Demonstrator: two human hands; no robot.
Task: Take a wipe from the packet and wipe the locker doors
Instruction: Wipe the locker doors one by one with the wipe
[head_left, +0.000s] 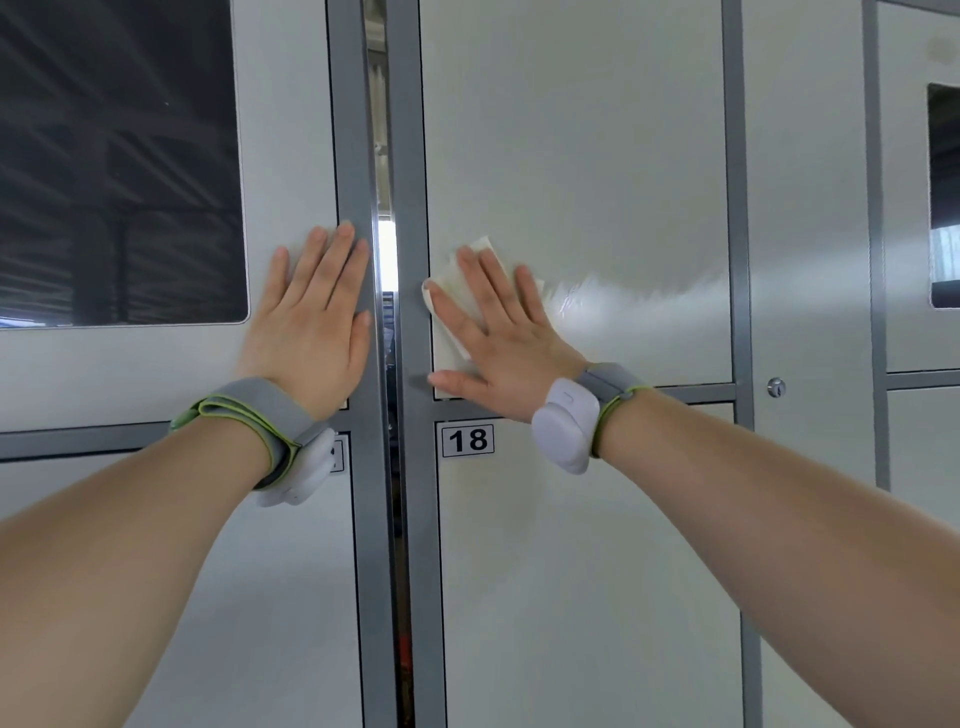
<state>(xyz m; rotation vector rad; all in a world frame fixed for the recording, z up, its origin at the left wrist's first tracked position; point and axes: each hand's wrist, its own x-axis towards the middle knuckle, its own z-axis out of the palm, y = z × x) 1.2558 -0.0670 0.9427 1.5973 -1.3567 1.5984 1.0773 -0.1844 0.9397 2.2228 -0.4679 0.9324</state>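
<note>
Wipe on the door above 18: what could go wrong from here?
1. The right hand presses the wipe with flat fingers and does not grip it, so it could slip out or bunch up during a stroke.
2. The wipe sits at the left edge of the door, close to the gap between lockers. A leftward stroke might snag it there.
3. The wet streak covers only one band, so the door's upper part may get missed.
</note>
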